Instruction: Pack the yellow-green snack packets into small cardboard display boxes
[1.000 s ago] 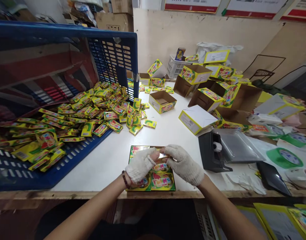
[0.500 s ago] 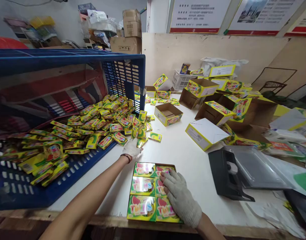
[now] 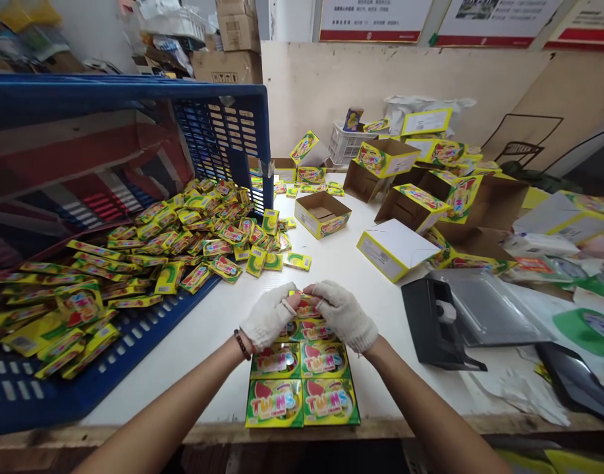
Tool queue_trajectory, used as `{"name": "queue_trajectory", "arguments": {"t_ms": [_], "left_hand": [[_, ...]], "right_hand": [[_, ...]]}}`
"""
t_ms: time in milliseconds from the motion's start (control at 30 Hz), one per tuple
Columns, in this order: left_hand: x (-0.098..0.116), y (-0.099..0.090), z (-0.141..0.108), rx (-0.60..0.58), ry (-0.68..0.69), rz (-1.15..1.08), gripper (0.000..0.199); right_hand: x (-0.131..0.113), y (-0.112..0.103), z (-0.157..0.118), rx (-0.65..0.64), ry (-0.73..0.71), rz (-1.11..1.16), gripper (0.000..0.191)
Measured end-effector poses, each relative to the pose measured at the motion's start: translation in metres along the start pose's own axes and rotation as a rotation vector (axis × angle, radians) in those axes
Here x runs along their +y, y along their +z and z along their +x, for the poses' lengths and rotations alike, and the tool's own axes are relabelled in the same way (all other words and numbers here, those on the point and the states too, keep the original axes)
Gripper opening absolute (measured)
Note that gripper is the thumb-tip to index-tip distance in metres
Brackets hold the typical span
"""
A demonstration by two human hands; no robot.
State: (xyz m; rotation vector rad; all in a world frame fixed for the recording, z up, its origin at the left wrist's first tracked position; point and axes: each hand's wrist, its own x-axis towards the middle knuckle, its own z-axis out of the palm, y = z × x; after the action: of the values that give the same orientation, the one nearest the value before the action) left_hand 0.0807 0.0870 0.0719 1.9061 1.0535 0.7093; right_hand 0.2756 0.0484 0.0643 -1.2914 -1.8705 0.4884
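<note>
A shallow carton of yellow-green TWINS packets lies at the table's front edge, its packets flat and in two columns. Over its far end my left hand, in a white knit glove, has its fingers closed on one small TWINS packet. My right hand, gloved too, grips the same packet from the other side, fingers bent. The fingers partly cover the packet and the carton's far row. Beyond my hands, a loose heap of similar packets spills from a blue crate onto the white table.
The blue plastic crate lies on its side at the left. An open, shallow carton stands beyond my hands. Several other display cartons pile up at the right, near a black tape dispenser and a dark phone-like object.
My left hand has come back from the heap to the carton with a packet. My right hand has slid from the carton's right column to its far end, meeting the left.
</note>
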Motion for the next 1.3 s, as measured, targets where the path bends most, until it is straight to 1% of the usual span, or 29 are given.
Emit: {"name": "queue_trajectory", "arguments": {"t_ms": [33,100,133,167,233,300,400,467,567,733,867,933,967,1033,1067,1100,1133,1167,1200,1233,1300], "left_hand": [[0.000,0.002,-0.006,0.062,0.020,0.085,0.038],[-0.007,0.004,-0.015,0.165,0.049,0.328,0.038],[-0.013,0.005,-0.020,0.183,0.052,0.407,0.039],[-0.020,0.006,-0.025,0.177,0.048,0.446,0.040],[-0.032,0.010,-0.034,0.135,0.046,0.435,0.037],[-0.039,0.015,-0.042,0.129,0.053,0.369,0.035],[-0.041,0.021,-0.048,0.166,0.078,0.309,0.039],[-0.039,0.022,-0.048,0.165,0.106,0.339,0.040],[-0.036,0.021,-0.046,0.112,0.141,0.475,0.041],[-0.033,0.018,-0.046,0.050,0.165,0.624,0.039],[-0.027,0.021,-0.041,-0.017,0.146,0.864,0.045],[-0.023,0.025,-0.039,-0.033,0.156,0.948,0.048],[-0.020,0.027,-0.038,-0.046,0.169,0.961,0.050],[-0.017,0.032,-0.038,-0.082,0.176,0.966,0.053],[-0.016,0.033,-0.039,-0.106,0.170,0.973,0.054],[-0.016,0.034,-0.039,-0.132,0.160,0.987,0.055],[-0.017,0.035,-0.038,-0.156,0.152,1.007,0.055],[-0.018,0.036,-0.038,-0.173,0.145,1.029,0.056],[-0.019,0.036,-0.037,-0.185,0.141,1.053,0.057],[-0.020,0.036,-0.037,-0.192,0.138,1.078,0.057],[-0.021,0.037,-0.035,-0.203,0.127,1.126,0.057]], "right_hand": [[0.002,-0.001,0.001,-0.058,0.057,-0.015,0.025],[0.010,0.001,-0.004,-0.109,0.170,-0.082,0.022],[0.014,0.003,-0.010,-0.112,0.202,-0.110,0.021],[0.019,0.007,-0.016,-0.107,0.215,-0.125,0.021],[0.025,0.016,-0.028,-0.094,0.189,-0.143,0.021],[0.025,0.024,-0.035,-0.116,0.129,-0.175,0.023],[0.017,0.029,-0.039,-0.221,0.079,-0.317,0.026],[0.009,0.029,-0.037,-0.273,0.097,-0.452,0.026],[-0.002,0.026,-0.035,-0.298,0.124,-0.589,0.027],[-0.012,0.022,-0.034,-0.397,0.189,-0.600,0.037],[-0.014,0.026,-0.029,-0.399,0.250,-0.642,0.038],[-0.011,0.030,-0.028,-0.394,0.256,-0.583,0.036],[-0.008,0.032,-0.029,-0.379,0.257,-0.519,0.034],[-0.001,0.029,-0.034,-0.289,0.270,-0.341,0.034],[0.004,0.023,-0.037,-0.217,0.290,-0.254,0.038],[0.010,0.012,-0.041,-0.133,0.327,-0.187,0.045],[0.016,-0.004,-0.045,-0.038,0.397,-0.155,0.050],[0.023,-0.025,-0.049,0.060,0.492,-0.159,0.053],[0.030,-0.050,-0.053,0.150,0.593,-0.188,0.051],[0.037,-0.079,-0.057,0.254,0.731,-0.248,0.045],[0.052,-0.138,-0.067,0.371,0.839,-0.334,0.036]]}}
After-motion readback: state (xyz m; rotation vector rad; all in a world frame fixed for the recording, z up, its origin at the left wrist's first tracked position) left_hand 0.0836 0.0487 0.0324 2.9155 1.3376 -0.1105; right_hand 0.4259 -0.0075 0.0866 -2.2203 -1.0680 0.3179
